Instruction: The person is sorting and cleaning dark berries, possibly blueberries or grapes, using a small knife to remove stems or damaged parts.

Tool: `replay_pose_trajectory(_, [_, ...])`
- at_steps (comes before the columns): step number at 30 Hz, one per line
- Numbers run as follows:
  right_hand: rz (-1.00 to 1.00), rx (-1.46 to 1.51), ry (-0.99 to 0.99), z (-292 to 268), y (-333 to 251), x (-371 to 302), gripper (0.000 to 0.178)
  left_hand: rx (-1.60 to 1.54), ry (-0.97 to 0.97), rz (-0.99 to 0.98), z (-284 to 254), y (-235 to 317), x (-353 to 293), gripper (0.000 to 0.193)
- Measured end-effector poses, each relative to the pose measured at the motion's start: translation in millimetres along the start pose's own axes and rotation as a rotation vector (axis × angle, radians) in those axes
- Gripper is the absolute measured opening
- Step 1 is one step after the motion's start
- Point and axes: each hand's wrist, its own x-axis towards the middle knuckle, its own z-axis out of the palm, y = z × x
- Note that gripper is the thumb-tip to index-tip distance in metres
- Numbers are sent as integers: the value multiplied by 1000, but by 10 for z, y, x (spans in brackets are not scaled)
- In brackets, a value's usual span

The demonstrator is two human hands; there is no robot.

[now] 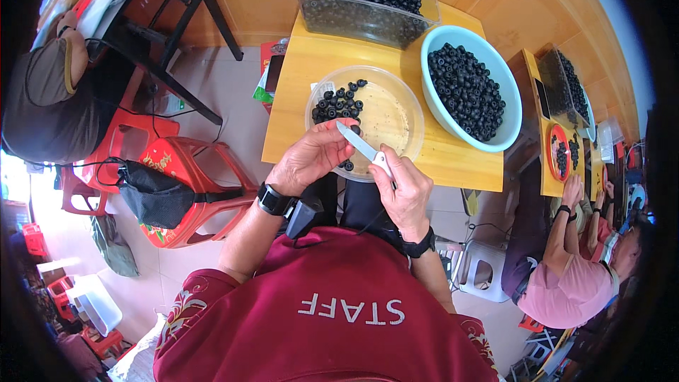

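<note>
My left hand (311,157) pinches a small round black piece (355,129) at its fingertips, mostly hidden by fingers and blade. In my right hand (404,197) is a small knife (358,143) with a pale handle, its blade pointing up and left against the pinched piece. Both hands are over the near rim of a round clear tub (414,124). A loose heap of the same black pieces (336,105) lies in the tub's left part, and dark specks dot its bottom.
A light-blue basin (428,74) of black pieces stands right on the yellow table (290,110); a clear box (332,8) of them stands behind. Red stools (223,201) and a seated person (53,99) are left. More people work at a table (532,99) on the right.
</note>
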Motion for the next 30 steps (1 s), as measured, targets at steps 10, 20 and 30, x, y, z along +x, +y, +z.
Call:
replay_pose_trajectory(10, [-45, -24, 30, 42, 111, 7, 39, -12, 8, 15, 17, -24, -1, 20])
replay_pose_trajectory(20, [-38, 7, -4, 55, 166, -5, 31, -11, 16, -1, -18, 4, -67, 23])
replay_pose_trajectory(30, [205, -103, 2, -8, 434, -63, 22, -84, 16, -13, 103, 48, -119, 19])
